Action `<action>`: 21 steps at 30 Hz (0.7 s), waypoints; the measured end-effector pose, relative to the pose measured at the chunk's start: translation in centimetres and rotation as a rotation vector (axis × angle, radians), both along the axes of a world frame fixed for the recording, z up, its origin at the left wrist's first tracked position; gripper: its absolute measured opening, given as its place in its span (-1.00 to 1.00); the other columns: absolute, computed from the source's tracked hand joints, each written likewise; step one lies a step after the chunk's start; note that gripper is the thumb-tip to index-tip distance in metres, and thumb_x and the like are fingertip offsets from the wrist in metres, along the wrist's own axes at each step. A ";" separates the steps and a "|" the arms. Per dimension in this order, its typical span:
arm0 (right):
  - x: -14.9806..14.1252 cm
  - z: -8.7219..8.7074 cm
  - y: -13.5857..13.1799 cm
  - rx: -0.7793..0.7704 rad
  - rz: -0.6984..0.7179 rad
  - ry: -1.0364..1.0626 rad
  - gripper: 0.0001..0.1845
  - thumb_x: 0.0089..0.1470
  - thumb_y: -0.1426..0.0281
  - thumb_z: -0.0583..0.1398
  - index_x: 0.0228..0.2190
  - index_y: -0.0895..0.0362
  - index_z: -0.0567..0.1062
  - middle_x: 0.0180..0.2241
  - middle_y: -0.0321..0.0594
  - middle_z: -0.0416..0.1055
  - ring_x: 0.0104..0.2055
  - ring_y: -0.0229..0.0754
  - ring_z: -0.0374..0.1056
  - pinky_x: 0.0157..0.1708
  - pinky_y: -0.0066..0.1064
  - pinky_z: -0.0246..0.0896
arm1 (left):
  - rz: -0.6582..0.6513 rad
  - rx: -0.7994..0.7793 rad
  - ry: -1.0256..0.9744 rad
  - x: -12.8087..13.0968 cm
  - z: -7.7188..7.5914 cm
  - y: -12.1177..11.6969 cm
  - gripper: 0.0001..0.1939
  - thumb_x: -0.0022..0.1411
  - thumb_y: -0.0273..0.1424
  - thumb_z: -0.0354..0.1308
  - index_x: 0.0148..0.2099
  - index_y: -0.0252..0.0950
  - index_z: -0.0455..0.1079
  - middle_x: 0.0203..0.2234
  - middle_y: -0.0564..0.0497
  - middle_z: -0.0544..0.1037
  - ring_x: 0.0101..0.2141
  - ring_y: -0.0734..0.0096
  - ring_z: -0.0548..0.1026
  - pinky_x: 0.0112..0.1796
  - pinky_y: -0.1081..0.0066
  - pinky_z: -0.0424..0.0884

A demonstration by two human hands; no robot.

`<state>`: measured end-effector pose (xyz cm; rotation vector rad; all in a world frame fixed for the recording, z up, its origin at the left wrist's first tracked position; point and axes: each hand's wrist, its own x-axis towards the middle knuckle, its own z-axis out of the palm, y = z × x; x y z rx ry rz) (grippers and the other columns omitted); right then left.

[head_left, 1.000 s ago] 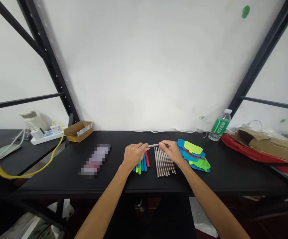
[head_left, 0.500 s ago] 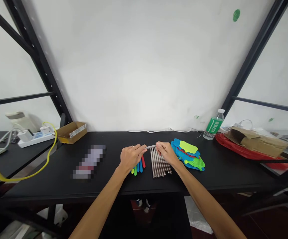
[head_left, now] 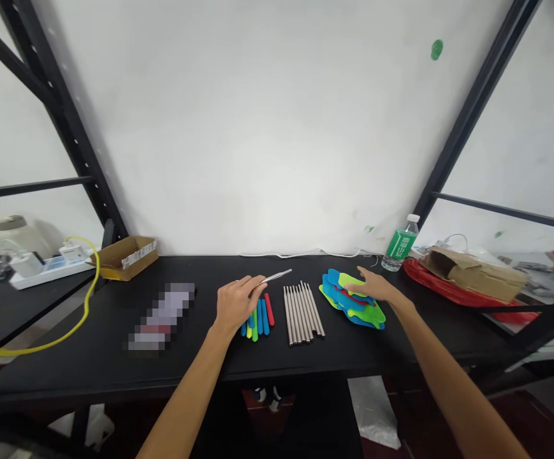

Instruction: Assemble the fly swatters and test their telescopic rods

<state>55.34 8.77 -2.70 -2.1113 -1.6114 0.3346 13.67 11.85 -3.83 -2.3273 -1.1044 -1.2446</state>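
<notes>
L hand (head_left: 234, 305) closed, pinching metal rod (head_left: 279, 275) near one end; other end juts to our R, above black tabletop (head_left: 95, 331). R hand (head_left: 375, 285) open, fingers spread over coloured flat pieces (head_left: 370, 312); we can't tell if touching. Coloured handles (head_left: 269, 310) lie partly under L hand. Rod row (head_left: 300, 312) sits betw. handles & pieces, w/ gap each side, short of front edge. We've room behind row up to white cable (head_left: 296, 255) at wall (head_left: 267, 140).
</notes>
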 end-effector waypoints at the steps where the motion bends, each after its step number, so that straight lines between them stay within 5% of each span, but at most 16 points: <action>1: 1.0 -0.4 0.0 -0.064 -0.005 -0.019 0.16 -0.24 -0.10 0.33 0.26 0.27 0.21 0.18 0.20 0.28 0.18 0.25 0.26 0.07 -0.12 0.18 | -0.009 -0.013 0.005 0.1 0.0 -0.1 -0.70 0.39 -0.22 -0.01 -0.03 -0.13 0.51 -0.33 0.03 0.61 -0.38 0.44 0.53 -0.37 0.45 0.26; 5: 2.4 -1.7 0.3 -0.107 0.006 -0.060 0.22 -0.17 -0.13 0.28 0.32 0.32 0.05 0.10 0.24 0.35 0.11 0.22 0.33 0.03 -0.13 0.19 | -0.040 -0.040 0.019 0.4 0.0 -0.2 -0.69 0.40 -0.20 -0.02 -0.04 -0.14 0.51 -0.39 0.04 0.59 -0.41 0.45 0.51 -0.40 0.46 0.24; 9: 2.7 -2.3 1.0 -0.041 -0.114 -0.162 0.20 -0.25 -0.15 0.31 0.26 0.30 0.19 0.09 0.26 0.34 0.15 0.31 0.27 0.04 -0.06 0.17 | -0.040 -0.046 -0.001 0.2 -0.1 -0.2 -0.67 0.40 -0.19 -0.04 -0.04 -0.14 0.52 -0.38 0.02 0.59 -0.40 0.44 0.51 -0.39 0.45 0.25; 16: 2.8 -1.0 0.6 0.135 -0.204 -0.074 -0.31 -0.17 -0.07 0.30 -0.16 0.20 0.52 -0.25 0.06 0.54 -0.16 0.15 0.47 -0.20 -0.18 0.30 | -0.043 -0.063 0.003 0.3 0.0 -0.4 -0.69 0.40 -0.19 -0.03 -0.06 -0.12 0.52 -0.41 0.03 0.59 -0.41 0.42 0.51 -0.39 0.45 0.26; 19: 0.4 0.4 0.0 0.326 -0.246 0.103 -0.41 -0.15 -0.05 0.31 -0.26 0.19 0.54 -0.30 0.06 0.54 -0.22 0.12 0.48 -0.28 -0.18 0.32 | -0.049 -0.064 -0.024 0.3 0.1 -0.5 -0.67 0.39 -0.17 -0.01 0.01 -0.14 0.50 -0.35 0.00 0.62 -0.41 0.41 0.53 -0.37 0.45 0.29; 21: -2.3 1.3 -0.1 0.482 -0.138 0.431 -0.38 -0.16 0.00 0.34 -0.18 0.19 0.54 -0.23 0.05 0.55 -0.25 0.08 0.50 -0.35 -0.22 0.37 | -0.026 -0.072 -0.049 0.3 0.2 -0.5 -0.65 0.37 -0.15 0.01 0.04 -0.16 0.48 -0.31 -0.01 0.64 -0.43 0.41 0.54 -0.37 0.45 0.31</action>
